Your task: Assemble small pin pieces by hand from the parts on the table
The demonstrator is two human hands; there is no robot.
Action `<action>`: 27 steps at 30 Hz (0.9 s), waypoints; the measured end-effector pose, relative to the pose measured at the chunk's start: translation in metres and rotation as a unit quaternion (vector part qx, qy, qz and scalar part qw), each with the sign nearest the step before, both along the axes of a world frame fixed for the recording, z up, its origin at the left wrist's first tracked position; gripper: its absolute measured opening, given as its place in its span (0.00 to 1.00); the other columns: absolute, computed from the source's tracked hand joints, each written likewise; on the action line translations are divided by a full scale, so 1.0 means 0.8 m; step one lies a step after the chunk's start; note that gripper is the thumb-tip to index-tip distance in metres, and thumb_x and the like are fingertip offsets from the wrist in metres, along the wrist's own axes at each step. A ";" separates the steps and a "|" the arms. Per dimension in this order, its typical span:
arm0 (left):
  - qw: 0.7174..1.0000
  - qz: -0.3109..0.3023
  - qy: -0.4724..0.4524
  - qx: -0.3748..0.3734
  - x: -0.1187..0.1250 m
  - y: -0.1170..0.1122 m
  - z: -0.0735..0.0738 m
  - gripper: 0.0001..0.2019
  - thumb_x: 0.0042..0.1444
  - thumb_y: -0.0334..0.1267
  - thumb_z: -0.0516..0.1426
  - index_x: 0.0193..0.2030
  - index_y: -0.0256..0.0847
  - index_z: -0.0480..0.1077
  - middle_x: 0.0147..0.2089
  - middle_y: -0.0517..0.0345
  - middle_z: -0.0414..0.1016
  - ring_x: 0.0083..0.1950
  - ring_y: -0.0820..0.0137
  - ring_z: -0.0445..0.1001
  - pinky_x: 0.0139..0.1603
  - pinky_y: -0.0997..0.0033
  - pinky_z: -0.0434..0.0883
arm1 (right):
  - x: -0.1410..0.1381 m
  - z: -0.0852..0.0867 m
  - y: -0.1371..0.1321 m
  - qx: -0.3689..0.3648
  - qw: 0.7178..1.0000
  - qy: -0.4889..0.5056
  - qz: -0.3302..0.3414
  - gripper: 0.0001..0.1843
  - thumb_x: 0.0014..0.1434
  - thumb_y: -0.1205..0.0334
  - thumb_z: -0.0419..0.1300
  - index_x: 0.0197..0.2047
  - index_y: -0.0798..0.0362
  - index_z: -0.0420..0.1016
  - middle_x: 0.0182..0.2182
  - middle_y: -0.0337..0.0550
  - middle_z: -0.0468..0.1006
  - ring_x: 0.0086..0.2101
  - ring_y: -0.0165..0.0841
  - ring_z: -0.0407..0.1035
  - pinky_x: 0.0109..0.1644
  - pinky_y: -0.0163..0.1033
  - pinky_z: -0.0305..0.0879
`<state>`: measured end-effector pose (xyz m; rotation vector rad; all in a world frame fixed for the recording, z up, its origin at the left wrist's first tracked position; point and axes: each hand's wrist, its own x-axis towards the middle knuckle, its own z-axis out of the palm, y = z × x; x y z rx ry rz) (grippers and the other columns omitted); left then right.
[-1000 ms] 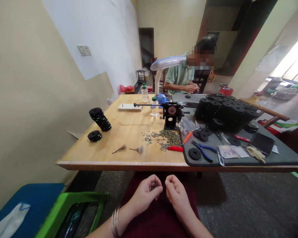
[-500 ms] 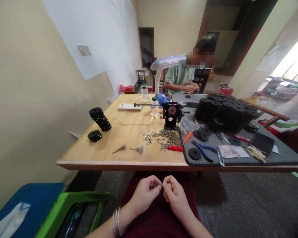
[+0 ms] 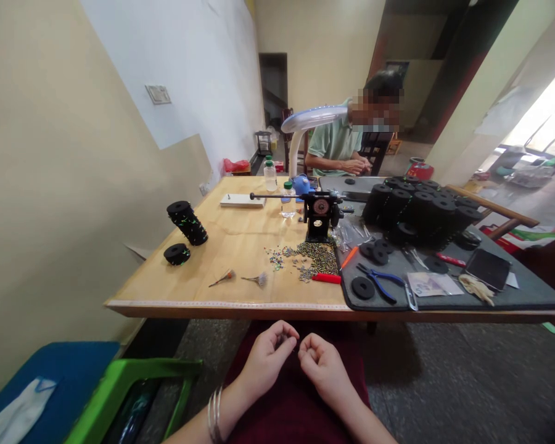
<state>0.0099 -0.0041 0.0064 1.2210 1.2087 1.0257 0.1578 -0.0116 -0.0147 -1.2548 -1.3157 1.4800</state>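
Hands [image 3: 271, 357] [image 3: 324, 368] curl inward, nearly meeting — any held piece's long axis hidden.

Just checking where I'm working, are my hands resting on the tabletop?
No, your left hand and right hand are in front of the table, above the dark red cloth.
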 end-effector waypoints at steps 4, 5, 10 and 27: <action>1.000 0.027 0.000 0.001 -0.001 0.001 -0.006 0.07 0.53 0.41 0.59 0.33 0.39 0.71 0.26 0.63 0.68 0.26 0.72 0.64 0.28 0.75 0.62 | -0.002 -0.002 -0.002 -0.004 1.000 -0.002 -0.010 0.05 0.47 0.64 0.54 0.23 0.50 0.60 0.13 0.25 0.55 0.16 0.23 0.46 0.21 0.31 0.43; 0.999 0.034 0.002 0.003 -0.002 0.002 -0.006 0.07 0.53 0.41 0.59 0.33 0.39 0.70 0.25 0.63 0.68 0.25 0.73 0.63 0.28 0.75 0.62 | -0.002 -0.003 -0.003 -0.010 1.000 0.006 -0.008 0.05 0.46 0.65 0.54 0.23 0.49 0.59 0.12 0.25 0.56 0.15 0.23 0.47 0.20 0.31 0.43; 0.998 0.066 -0.008 0.006 -0.004 0.002 -0.008 0.08 0.52 0.42 0.60 0.32 0.40 0.70 0.24 0.64 0.67 0.25 0.73 0.64 0.27 0.75 0.62 | -0.005 0.000 -0.004 -0.018 0.999 0.030 0.001 0.03 0.46 0.65 0.51 0.23 0.49 0.58 0.09 0.25 0.60 0.12 0.23 0.50 0.19 0.30 0.45; 0.999 0.023 0.002 -0.047 -0.040 0.004 -0.007 0.15 0.53 0.47 0.57 0.38 0.37 0.71 0.29 0.61 0.71 0.19 0.79 0.56 0.20 0.77 0.57 | 0.000 -0.001 -0.003 -0.088 0.991 0.083 -0.059 0.11 0.50 0.54 0.55 0.28 0.50 0.58 0.10 0.29 0.68 0.11 0.21 0.50 0.15 0.26 0.42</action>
